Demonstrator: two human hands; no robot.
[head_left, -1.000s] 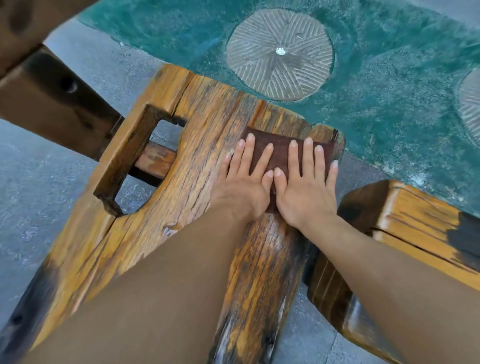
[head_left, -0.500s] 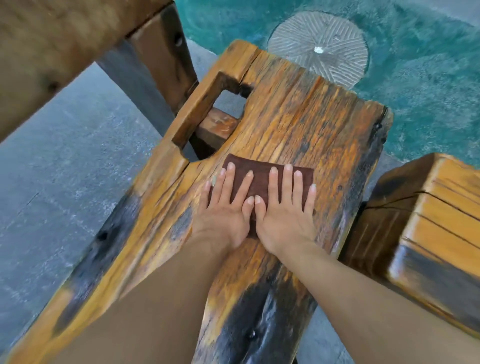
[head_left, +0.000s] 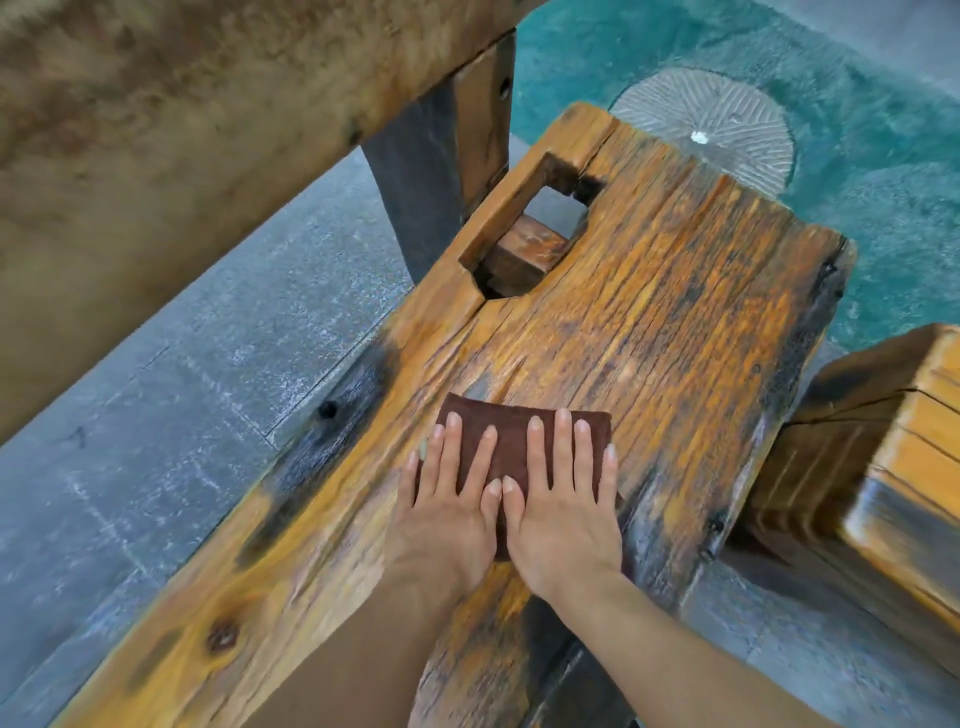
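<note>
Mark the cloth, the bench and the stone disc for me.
cloth (head_left: 511, 423), head view, uncovered part near its far edge.
bench (head_left: 649, 291), head view, bare top beyond the cloth.
stone disc (head_left: 727, 124), head view, grooved face.

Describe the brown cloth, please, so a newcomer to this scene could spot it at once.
Find the broad orange wooden bench with a square hole near its far end. Nearer, the left hand and right hand press flat on the cloth. It is the only soft, dark brown rectangle there.
</note>
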